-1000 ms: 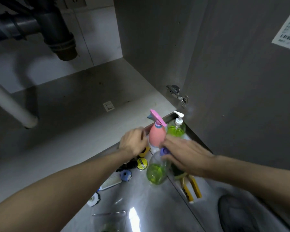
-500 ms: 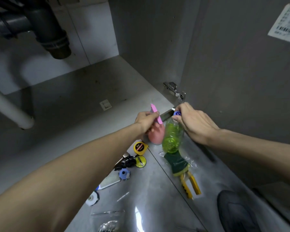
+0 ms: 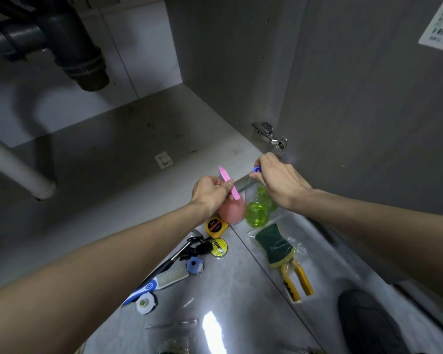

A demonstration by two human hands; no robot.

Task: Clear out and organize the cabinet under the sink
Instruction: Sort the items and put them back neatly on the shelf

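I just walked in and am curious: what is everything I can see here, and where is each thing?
spray bottle: 1, pink, held at the cabinet's front edge
green bottle: 1, clear with green liquid, held beside the spray bottle
tape measures: 2, yellow and black, on the floor
sponge: 1, green, in a clear wrapper on the floor
pliers: 1, yellow handles, by the sponge
brush: 1, blue and white, on the floor
drain pipe: 1, dark grey, upper left
hinge: 1, metal, cabinet side
left hand: grips the spray bottle's top
right hand: grips the green bottle's top
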